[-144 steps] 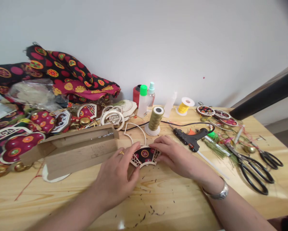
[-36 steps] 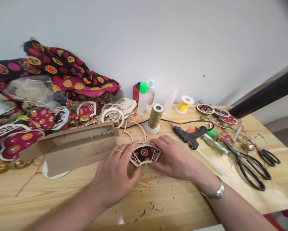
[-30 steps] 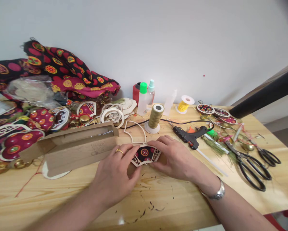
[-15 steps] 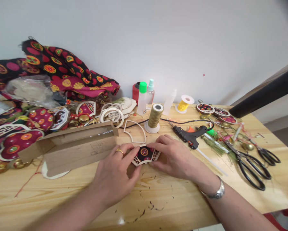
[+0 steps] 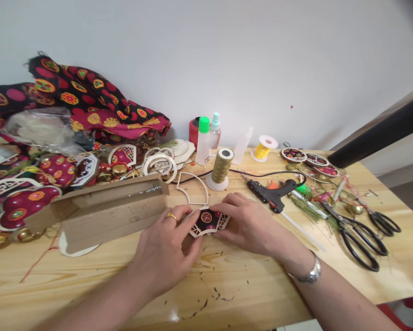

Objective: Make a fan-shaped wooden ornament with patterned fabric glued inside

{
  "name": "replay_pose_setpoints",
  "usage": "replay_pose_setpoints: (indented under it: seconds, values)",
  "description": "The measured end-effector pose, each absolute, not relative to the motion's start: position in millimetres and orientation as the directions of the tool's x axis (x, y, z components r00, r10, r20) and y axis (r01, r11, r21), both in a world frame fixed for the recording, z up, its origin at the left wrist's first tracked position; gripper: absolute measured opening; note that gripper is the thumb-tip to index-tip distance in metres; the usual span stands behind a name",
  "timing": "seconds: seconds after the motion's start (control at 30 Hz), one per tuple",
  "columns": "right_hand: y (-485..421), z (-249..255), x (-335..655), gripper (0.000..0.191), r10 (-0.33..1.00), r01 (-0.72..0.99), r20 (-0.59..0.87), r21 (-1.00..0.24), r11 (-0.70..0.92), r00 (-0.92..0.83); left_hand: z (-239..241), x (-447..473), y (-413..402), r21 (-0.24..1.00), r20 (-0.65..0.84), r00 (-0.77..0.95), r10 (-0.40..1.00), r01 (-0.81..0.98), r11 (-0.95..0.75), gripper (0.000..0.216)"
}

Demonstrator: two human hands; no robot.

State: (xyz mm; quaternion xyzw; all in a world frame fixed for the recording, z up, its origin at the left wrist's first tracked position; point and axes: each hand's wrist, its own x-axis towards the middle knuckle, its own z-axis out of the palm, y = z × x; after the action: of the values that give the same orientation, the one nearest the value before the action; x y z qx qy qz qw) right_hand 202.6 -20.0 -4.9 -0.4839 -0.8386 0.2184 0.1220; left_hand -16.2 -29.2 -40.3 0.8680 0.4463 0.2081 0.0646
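Both hands press on a small fan-shaped ornament (image 5: pixel 208 221) lying flat on the wooden table (image 5: pixel 261 285), midway along it and nearer its front edge than the wall. The left hand (image 5: pixel 165 250) grips its left end with curled fingers, while the right hand (image 5: pixel 251 225) pinches its right end; a cardboard box (image 5: pixel 106 214) lies just left, a glue gun (image 5: pixel 273 193) to the right

Glue gun (image 5: pixel 273 195), black scissors (image 5: pixel 359 236), gold thread spool (image 5: pixel 221 168), cardboard box (image 5: pixel 106 214), patterned fabric (image 5: pixel 85 103) on wooden table (image 5: pixel 261 294).
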Motion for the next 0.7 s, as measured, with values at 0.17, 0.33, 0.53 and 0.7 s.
replay_pose_setpoints:
  seconds: [0.17, 0.33, 0.53, 0.7]
  values:
    - [-20.4, -3.9, 202.0, 0.035, 0.866, 0.763, -0.013, -0.48, 0.433, -0.499, -39.5, -16.5, -30.0, 0.287, 0.303, 0.516, 0.801, 0.752, -0.593, 0.037]
    - [-19.8, -5.5, 202.6, 0.035, 0.867, 0.758, -0.005, -0.487, 0.434, -0.499, -39.6, -16.4, -30.5, 0.277, 0.297, 0.519, 0.802, 0.756, -0.592, 0.037]
    - [-18.5, -6.6, 202.1, 0.036, 0.865, 0.755, -0.006, -0.491, 0.434, -0.501, -40.1, -16.1, -29.8, 0.279, 0.305, 0.524, 0.795, 0.749, -0.601, 0.037]
    - [-19.4, -6.0, 202.0, 0.036, 0.868, 0.758, -0.006, -0.491, 0.43, -0.497, -39.5, -16.0, -30.2, 0.28, 0.29, 0.518, 0.805, 0.758, -0.589, 0.038]
